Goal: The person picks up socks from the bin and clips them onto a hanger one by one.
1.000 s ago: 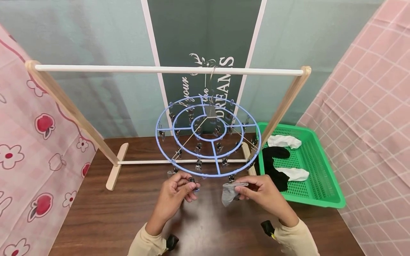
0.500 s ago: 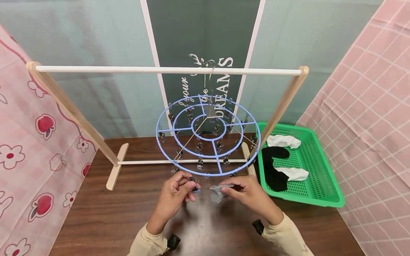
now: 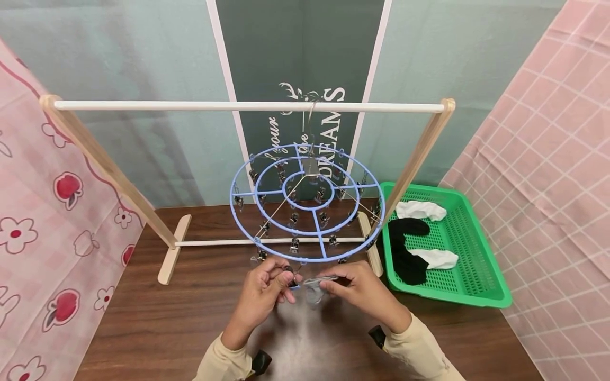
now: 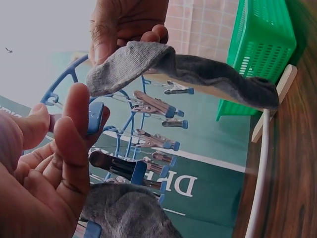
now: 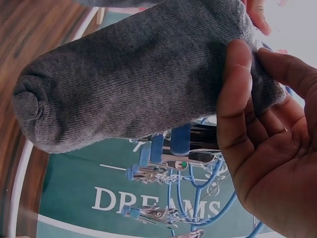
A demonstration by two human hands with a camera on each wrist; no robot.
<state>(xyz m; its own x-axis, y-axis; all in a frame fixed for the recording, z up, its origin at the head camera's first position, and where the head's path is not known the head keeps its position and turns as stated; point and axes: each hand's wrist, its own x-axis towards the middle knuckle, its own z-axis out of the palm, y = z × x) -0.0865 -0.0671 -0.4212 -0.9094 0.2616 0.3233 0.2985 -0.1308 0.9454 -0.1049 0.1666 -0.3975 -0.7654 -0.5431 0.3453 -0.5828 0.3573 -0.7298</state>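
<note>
My left hand (image 3: 262,293) pinches a clothespin (image 4: 95,118) with blue tips, at the front edge of a round blue clip hanger (image 3: 274,238). Just to the right, my right hand (image 3: 364,291) holds a grey sock (image 3: 314,291) by its cuff between thumb and fingers. In the right wrist view the grey sock (image 5: 124,79) stretches sideways, toe to the left. The sock's cuff is close to the clothespin in the left wrist view; whether they touch, I cannot tell. A second grey sock (image 4: 129,213) shows low in that view.
The hanger hooks onto a white bar (image 3: 190,106) of a wooden-sided rack (image 3: 419,153). Several other clips (image 3: 294,244) dangle from its rings. At right stands a green basket (image 3: 481,264) with white socks (image 3: 421,210) and black socks (image 3: 407,254).
My right hand has moved left with the grey sock, closing in on the left hand. The left hand stays nearly in place, still pinching the clothespin.
</note>
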